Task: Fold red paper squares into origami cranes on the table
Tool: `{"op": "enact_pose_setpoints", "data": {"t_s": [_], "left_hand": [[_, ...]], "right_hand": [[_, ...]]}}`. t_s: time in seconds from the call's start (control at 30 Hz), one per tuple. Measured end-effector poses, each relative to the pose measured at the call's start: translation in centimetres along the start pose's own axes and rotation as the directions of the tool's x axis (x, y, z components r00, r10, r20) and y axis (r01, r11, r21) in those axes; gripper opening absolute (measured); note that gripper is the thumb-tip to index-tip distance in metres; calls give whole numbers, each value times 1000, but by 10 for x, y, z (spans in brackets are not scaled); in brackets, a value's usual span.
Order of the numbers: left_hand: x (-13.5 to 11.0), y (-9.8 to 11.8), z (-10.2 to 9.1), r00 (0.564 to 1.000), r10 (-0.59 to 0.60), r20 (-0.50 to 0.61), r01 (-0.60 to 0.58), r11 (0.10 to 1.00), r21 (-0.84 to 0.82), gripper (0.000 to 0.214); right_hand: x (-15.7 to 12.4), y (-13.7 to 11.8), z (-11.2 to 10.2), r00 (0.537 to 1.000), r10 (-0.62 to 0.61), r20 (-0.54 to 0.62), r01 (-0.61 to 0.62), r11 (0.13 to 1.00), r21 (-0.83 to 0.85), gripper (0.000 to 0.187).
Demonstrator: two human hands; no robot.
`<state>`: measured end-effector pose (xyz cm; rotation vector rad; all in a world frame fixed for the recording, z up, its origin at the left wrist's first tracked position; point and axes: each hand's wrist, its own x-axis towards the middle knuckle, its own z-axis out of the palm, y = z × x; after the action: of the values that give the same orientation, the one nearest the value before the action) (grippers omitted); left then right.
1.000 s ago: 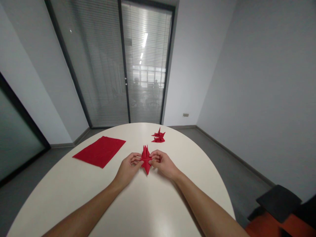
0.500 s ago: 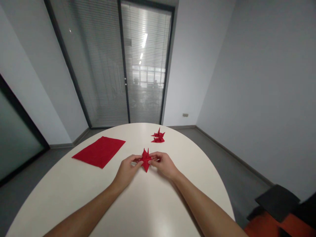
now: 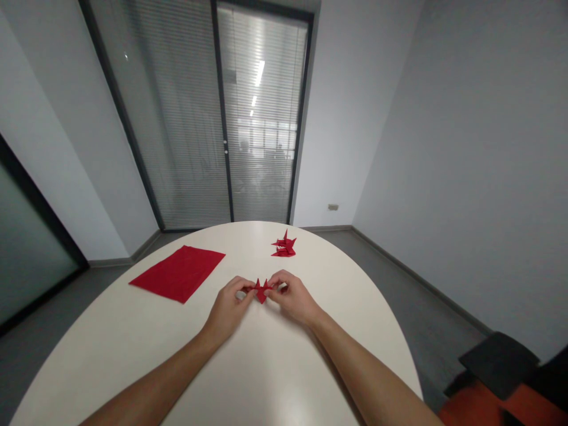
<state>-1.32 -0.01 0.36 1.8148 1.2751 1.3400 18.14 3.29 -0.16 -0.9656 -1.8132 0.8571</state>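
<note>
Between my two hands is a small red origami piece [image 3: 261, 294], with two short points sticking up and one pointing down towards me. My left hand [image 3: 231, 302] pinches its left side between thumb and fingers. The right side is pinched by my right hand [image 3: 293, 296] in the same way. My fingers hide the piece's outer edges. Just beyond my right hand lie folded red origami cranes [image 3: 285, 245], close together on the table; their exact number is hard to tell.
Flat red paper [image 3: 180, 274] lies to the left on the round white table [image 3: 239, 378]. An orange and black chair [image 3: 497, 384] stands at the lower right. Past the table's far edge is a glass partition with blinds [image 3: 190, 148].
The held origami piece looks shorter now: its upper points have spread apart and its lower point has drawn up. My right fingers have shifted slightly inward. The other papers have not moved.
</note>
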Motion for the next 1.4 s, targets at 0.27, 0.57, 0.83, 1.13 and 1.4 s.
{"op": "enact_pose_setpoints", "data": {"t_s": [0.27, 0.57, 0.83, 1.13, 1.4], "left_hand": [[-1, 2, 2, 1000, -18, 25, 18, 1000, -2, 18], [0, -4, 5, 989, -134, 60, 138, 989, -53, 30], [0, -3, 3, 982, -171, 77, 177, 982, -72, 33], [1, -7, 4, 983, -168, 70, 174, 981, -90, 31], [2, -3, 4, 989, -145, 33, 147, 986, -75, 23]], "right_hand": [[-1, -5, 1, 998, 20, 62, -19, 1000, -7, 14], [1, -4, 1, 996, 69, 50, -72, 994, 78, 13], [0, -2, 0, 994, 61, 86, -69, 993, 99, 14], [0, 0, -1, 989, 93, 113, -108, 985, 133, 14], [0, 0, 0, 994, 57, 98, -66, 993, 96, 13]]}}
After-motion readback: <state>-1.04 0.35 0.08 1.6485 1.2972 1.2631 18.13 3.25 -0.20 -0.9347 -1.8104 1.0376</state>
